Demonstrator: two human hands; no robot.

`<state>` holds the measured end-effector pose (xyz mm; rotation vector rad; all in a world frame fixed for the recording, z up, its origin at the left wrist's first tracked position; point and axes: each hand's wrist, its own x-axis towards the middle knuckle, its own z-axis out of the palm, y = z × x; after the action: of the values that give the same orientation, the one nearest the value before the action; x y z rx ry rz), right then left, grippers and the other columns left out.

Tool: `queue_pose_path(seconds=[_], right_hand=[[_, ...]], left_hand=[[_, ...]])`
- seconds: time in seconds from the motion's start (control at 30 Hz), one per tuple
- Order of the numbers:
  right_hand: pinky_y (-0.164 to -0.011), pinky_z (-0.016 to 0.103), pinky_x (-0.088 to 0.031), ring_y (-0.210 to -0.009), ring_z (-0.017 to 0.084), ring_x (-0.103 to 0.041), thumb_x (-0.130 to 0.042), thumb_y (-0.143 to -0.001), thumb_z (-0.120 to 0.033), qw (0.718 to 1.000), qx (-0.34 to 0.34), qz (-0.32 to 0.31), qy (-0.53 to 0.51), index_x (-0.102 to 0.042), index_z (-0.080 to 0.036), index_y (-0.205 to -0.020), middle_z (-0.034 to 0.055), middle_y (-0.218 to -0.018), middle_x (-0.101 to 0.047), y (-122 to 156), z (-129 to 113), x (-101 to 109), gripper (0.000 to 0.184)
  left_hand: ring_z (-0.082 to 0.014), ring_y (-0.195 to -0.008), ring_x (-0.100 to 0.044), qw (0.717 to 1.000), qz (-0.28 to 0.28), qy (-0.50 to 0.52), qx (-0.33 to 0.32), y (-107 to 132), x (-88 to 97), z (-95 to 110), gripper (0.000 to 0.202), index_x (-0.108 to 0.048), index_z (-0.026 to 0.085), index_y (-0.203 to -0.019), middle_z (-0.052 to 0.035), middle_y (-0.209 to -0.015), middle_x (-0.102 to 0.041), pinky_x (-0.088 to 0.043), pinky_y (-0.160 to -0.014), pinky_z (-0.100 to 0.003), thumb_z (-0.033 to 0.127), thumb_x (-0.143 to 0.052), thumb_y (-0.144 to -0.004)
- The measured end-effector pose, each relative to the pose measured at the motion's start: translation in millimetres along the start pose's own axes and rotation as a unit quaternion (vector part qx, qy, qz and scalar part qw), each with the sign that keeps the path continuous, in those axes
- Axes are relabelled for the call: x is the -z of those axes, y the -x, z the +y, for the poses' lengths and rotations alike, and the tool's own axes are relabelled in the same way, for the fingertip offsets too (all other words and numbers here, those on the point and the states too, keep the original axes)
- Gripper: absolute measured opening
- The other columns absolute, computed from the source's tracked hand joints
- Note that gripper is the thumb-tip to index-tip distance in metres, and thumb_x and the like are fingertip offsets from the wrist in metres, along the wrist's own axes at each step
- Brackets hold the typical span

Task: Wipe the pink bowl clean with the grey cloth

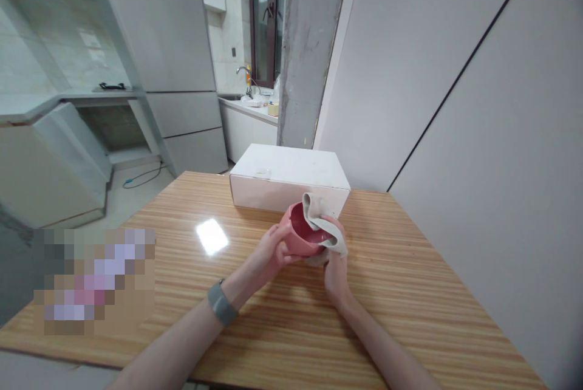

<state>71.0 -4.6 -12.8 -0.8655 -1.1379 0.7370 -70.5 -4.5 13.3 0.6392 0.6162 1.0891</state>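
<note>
A pink cup (pixel 301 233) is held tilted above the wooden table, with its mouth turned toward the right. My left hand (pixel 273 249) grips it from the left side, fingers wrapped round the wall. On the right, my right hand (pixel 336 261) is closed on a light grey cloth (pixel 336 238), which lies over the cup's rim and partly reaches its opening. The cloth hides most of my right fingers and part of the cup's far side.
A white box (pixel 289 165) stands at the table's (pixel 410 268) far side, just behind the cup. Something blurred out (pixel 95 280) lies at the table's left. A fridge (pixel 159 25), a sink counter (pixel 250 110) and a wall (pixel 478 165) stand beyond.
</note>
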Motion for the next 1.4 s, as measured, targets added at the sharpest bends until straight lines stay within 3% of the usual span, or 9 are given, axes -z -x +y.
queue_pose_path(seconds=[0.13,0.27,0.4,0.57,0.67,0.83,1.07,1.23,1.4], right_hand=[[-0.105,0.037,-0.034,-0.11,0.022,-0.056,-0.06,-0.076,-0.045,0.989,-0.115,-0.01,-0.088,-0.067,-0.025,-0.093,0.0004,-0.095,-0.069,-14,7,9,0.027],[-0.095,0.041,-0.044,-0.099,0.027,-0.063,-0.067,-0.068,-0.051,0.967,-0.218,-0.054,-0.121,-0.069,-0.023,-0.084,0.0022,-0.082,-0.072,-28,5,20,0.033],[-0.089,0.044,-0.048,-0.092,0.027,-0.067,-0.072,-0.069,-0.046,0.912,-0.329,-0.186,-0.159,-0.068,-0.021,-0.102,0.0053,-0.089,-0.073,-39,-15,35,0.042],[-0.092,0.04,-0.047,-0.1,0.026,-0.064,-0.075,-0.067,-0.032,0.885,-0.344,-0.264,-0.169,-0.067,-0.022,-0.104,0.0036,-0.102,-0.072,-35,-30,35,0.039],[-0.092,0.042,-0.047,-0.098,0.026,-0.065,-0.071,-0.067,-0.033,0.897,-0.329,-0.224,-0.193,-0.069,-0.022,-0.098,0.0016,-0.097,-0.073,-28,-22,23,0.032],[-0.092,0.043,-0.047,-0.096,0.028,-0.066,-0.067,-0.068,-0.039,0.943,-0.285,-0.057,-0.165,-0.071,-0.018,-0.085,0.0036,-0.085,-0.074,-24,2,7,0.027],[-0.097,0.038,-0.043,-0.106,0.023,-0.061,-0.065,-0.075,-0.04,0.976,-0.165,0.058,-0.133,-0.065,-0.02,-0.11,0.0031,-0.106,-0.07,-1,3,-11,0.04],[-0.097,0.039,-0.044,-0.109,0.022,-0.06,-0.059,-0.08,-0.043,0.96,-0.195,0.112,-0.169,-0.063,-0.022,-0.113,0.0018,-0.108,-0.07,-2,0,-14,0.04],[-0.093,0.042,-0.049,-0.102,0.025,-0.064,-0.055,-0.08,-0.047,0.921,-0.283,0.075,-0.257,-0.069,-0.022,-0.098,0.0023,-0.101,-0.072,-15,-9,-8,0.034]], left_hand=[[-0.0177,-0.066,-0.068,0.994,0.046,-0.052,0.087,-5,9.2,8,0.05,-0.061,0.015,-0.106,-0.0077,-0.088,-0.07,-0.057,-0.062,-0.031,0.057,-0.055,-0.079],[-0.0127,-0.051,-0.061,0.989,0.071,-0.103,0.083,-9,21.7,17,0.047,-0.065,0.015,-0.099,-0.0025,-0.071,-0.069,-0.052,-0.048,-0.024,0.055,-0.06,-0.076],[-0.0147,-0.06,-0.064,0.987,0.03,-0.116,0.103,-8,31.3,28,0.049,-0.065,0.016,-0.107,-0.0038,-0.078,-0.072,-0.05,-0.05,-0.021,0.055,-0.057,-0.079],[-0.0193,-0.073,-0.068,0.983,-0.017,-0.123,0.138,-4,29.1,28,0.046,-0.067,0.016,-0.1,-0.0061,-0.079,-0.073,-0.052,-0.063,-0.024,0.055,-0.055,-0.08],[-0.0161,-0.061,-0.065,0.979,-0.005,-0.132,0.154,-4,23.2,23,0.043,-0.066,0.016,-0.101,-0.0044,-0.08,-0.072,-0.052,-0.054,-0.025,0.051,-0.057,-0.078],[-0.0177,-0.06,-0.064,0.985,0.049,-0.119,0.119,-8,16.0,13,0.046,-0.063,0.017,-0.107,-0.0052,-0.083,-0.071,-0.055,-0.05,-0.032,0.052,-0.055,-0.078],[-0.02,-0.075,-0.067,0.997,0.074,-0.011,0.037,-7,4.1,-5,0.043,-0.06,0.015,-0.111,-0.0109,-0.096,-0.07,-0.056,-0.063,-0.032,0.048,-0.056,-0.082],[-0.021,-0.098,-0.063,0.988,0.076,-0.125,-0.053,-2,-1.2,-2,0.048,-0.052,0.021,-0.121,-0.0093,-0.112,-0.064,-0.052,-0.081,-0.032,0.039,-0.065,-0.079],[-0.0273,-0.129,-0.039,0.923,0.049,-0.32,-0.208,3,2.6,6,0.069,-0.053,0.02,-0.124,-0.0101,-0.135,-0.046,-0.024,-0.112,-0.036,0.03,-0.08,-0.061]])
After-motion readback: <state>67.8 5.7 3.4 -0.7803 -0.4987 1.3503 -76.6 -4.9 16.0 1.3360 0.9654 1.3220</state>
